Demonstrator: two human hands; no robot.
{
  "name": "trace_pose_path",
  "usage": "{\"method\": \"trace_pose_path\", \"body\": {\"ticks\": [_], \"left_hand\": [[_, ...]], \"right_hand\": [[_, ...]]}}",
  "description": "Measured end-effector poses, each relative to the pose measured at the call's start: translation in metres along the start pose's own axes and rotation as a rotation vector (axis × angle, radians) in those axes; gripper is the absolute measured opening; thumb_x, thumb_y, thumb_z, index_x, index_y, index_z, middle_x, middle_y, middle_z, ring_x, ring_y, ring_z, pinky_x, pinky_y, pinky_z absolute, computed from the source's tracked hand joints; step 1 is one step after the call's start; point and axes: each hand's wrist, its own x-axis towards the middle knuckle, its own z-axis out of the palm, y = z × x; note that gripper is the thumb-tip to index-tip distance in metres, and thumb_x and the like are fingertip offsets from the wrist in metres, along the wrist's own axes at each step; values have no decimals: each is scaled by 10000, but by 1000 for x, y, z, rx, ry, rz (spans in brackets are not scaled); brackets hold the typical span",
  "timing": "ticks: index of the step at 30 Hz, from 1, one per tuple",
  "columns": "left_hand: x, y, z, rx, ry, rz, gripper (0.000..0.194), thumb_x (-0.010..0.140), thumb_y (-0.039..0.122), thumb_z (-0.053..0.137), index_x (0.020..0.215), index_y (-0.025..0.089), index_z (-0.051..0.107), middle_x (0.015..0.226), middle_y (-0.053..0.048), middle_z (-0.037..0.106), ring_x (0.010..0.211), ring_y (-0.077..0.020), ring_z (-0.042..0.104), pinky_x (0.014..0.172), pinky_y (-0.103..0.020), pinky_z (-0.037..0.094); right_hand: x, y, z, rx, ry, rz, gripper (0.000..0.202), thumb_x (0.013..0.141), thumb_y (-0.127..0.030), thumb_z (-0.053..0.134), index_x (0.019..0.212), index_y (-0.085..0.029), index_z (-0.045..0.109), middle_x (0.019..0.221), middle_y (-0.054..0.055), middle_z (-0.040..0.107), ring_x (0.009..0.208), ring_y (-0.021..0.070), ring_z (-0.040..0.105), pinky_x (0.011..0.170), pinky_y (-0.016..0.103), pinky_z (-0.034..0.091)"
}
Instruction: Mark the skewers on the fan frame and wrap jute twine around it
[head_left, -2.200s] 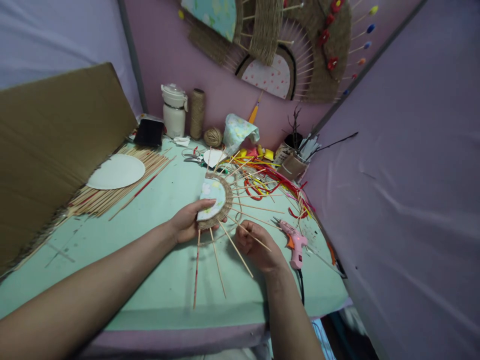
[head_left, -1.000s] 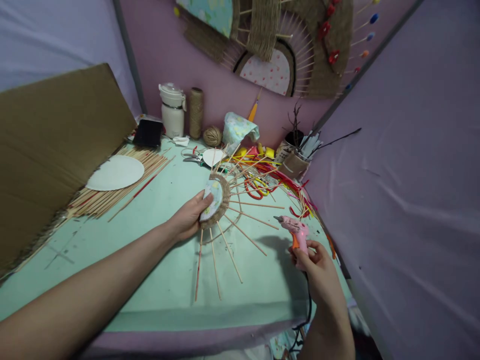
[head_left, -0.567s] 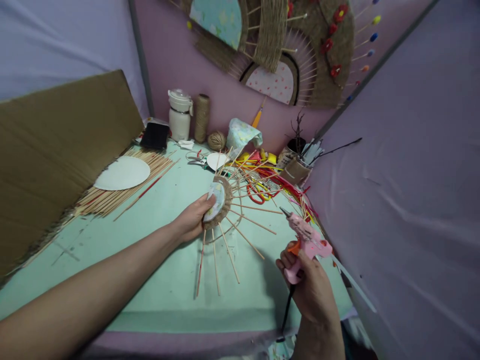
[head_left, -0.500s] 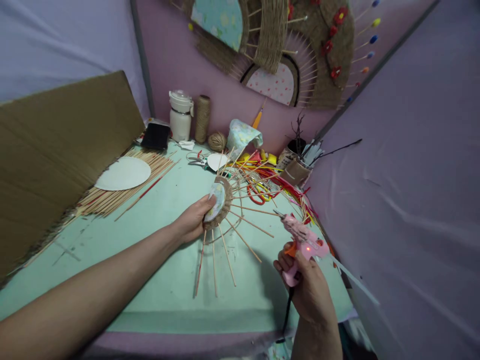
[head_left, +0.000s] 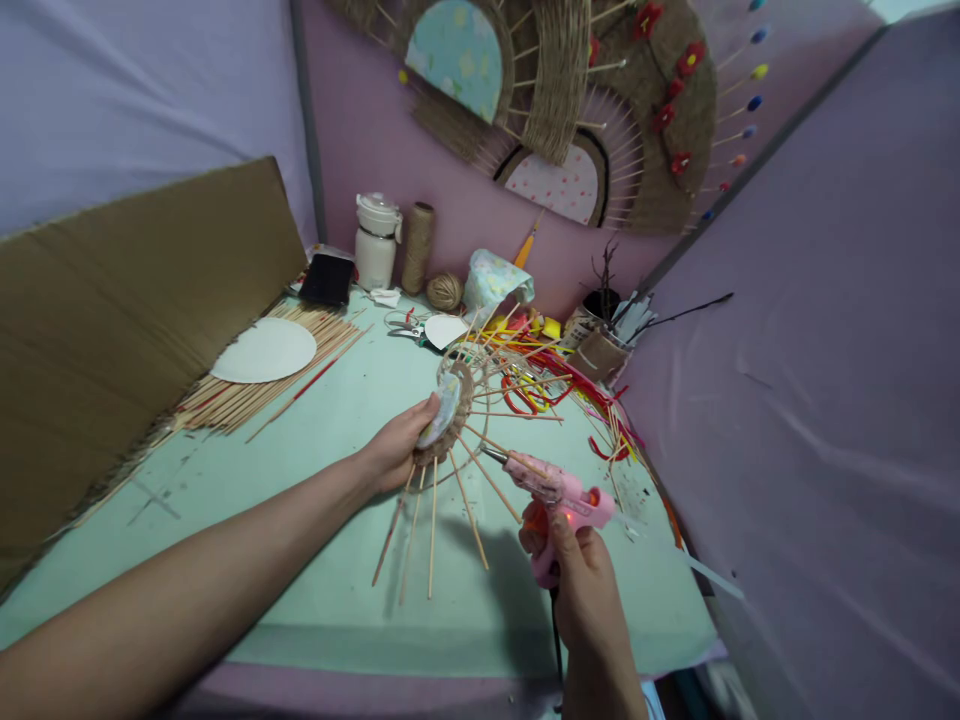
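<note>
My left hand [head_left: 397, 445] grips a half-round piece [head_left: 444, 412] with a pale patterned centre and a brown twine rim. Thin wooden sticks fan out from its rim, and a thin ring runs across several of them. My right hand [head_left: 574, 560] is closed round the handle of a pink glue gun [head_left: 559, 490], one finger at its orange trigger. The gun's metal nozzle lies among the lower right sticks, close to the rim; whether it touches a stick I cannot tell. A clear glue stick pokes out of the gun's back.
Loose sticks [head_left: 337, 350] and a white oval [head_left: 264, 350] lie by a cardboard sheet [head_left: 150, 290] at left. Behind stand a white bottle [head_left: 376, 245], a twine spool [head_left: 418, 248] and a twine ball [head_left: 445, 291]. Red-handled scissors [head_left: 517, 395] and coloured stems lie right of centre.
My right hand has brought the glue gun leftward, its nozzle now nearer the twine rim. The half-round piece has turned slightly in my left hand. The whole view has shifted a little.
</note>
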Motion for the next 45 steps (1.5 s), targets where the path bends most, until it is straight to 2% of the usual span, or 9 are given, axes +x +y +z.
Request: {"method": "trace_pose_path", "body": {"ticks": [7, 12, 18, 23, 27, 31, 37, 40, 45], "left_hand": [[-1, 0, -1, 13, -18, -56, 308, 958, 399, 404, 962, 146, 580, 583, 16, 531, 416, -82, 490, 376, -166, 426], [-2, 1, -5, -38, -192, -112, 433, 962, 470, 335, 1099, 152, 595, 514, 58, 394, 337, -54, 304, 298, -133, 265], [3, 1, -11, -132, -266, -218, 434, 943, 482, 393, 1082, 140, 620, 519, 58, 372, 361, -43, 308, 304, -105, 230], [5, 1, -14, -171, -282, -229, 409, 939, 446, 434, 1070, 120, 642, 540, 42, 394, 372, -31, 318, 305, -92, 224], [5, -1, -14, -166, -273, -236, 412, 934, 463, 441, 1060, 130, 648, 532, 51, 376, 371, -32, 330, 309, -92, 248], [3, -1, -10, -130, -191, -208, 415, 944, 473, 407, 1041, 144, 641, 516, 55, 400, 346, -40, 356, 301, -114, 268], [1, -5, -5, 3, -4, -168, 292, 920, 414, 498, 879, 148, 610, 581, 13, 577, 366, -65, 491, 334, -154, 378], [1, -8, -5, 30, -9, -134, 250, 893, 413, 550, 863, 169, 593, 593, 22, 600, 371, -72, 509, 325, -158, 375], [2, -12, -7, 29, -19, -82, 224, 867, 401, 600, 905, 180, 608, 641, 30, 622, 414, -69, 553, 346, -151, 402]], "right_hand": [[0, -1, 12, -37, -52, 1, 592, 728, -729, 578, 711, -142, 646, 530, -23, 424, 451, 73, 312, 412, 210, 210], [-2, -2, 24, -47, -45, -1, 606, 743, -727, 560, 773, -128, 653, 543, -25, 451, 438, 64, 318, 405, 199, 225], [-3, -4, 46, -88, -89, -41, 600, 790, -703, 526, 824, -118, 654, 510, -47, 405, 449, 75, 339, 416, 201, 249], [-3, -3, 53, -69, -94, -55, 575, 812, -684, 515, 829, -124, 641, 506, -56, 393, 446, 74, 327, 419, 204, 238], [-1, -4, 53, -66, -84, -54, 588, 805, -693, 515, 819, -120, 645, 491, -59, 380, 433, 73, 317, 412, 207, 227], [3, 0, 48, -6, -74, -49, 563, 785, -691, 544, 743, -136, 626, 512, -47, 413, 434, 69, 321, 408, 206, 219], [8, 10, 31, 93, 23, 11, 529, 735, -670, 620, 560, -178, 535, 428, -51, 390, 435, 93, 369, 467, 238, 316], [10, 10, 22, 134, 58, 28, 500, 714, -656, 647, 584, -184, 547, 447, -53, 400, 433, 92, 355, 466, 248, 312], [11, 12, 12, 162, -20, 53, 478, 743, -645, 623, 656, -177, 591, 458, -57, 376, 428, 90, 315, 427, 247, 228]]}}
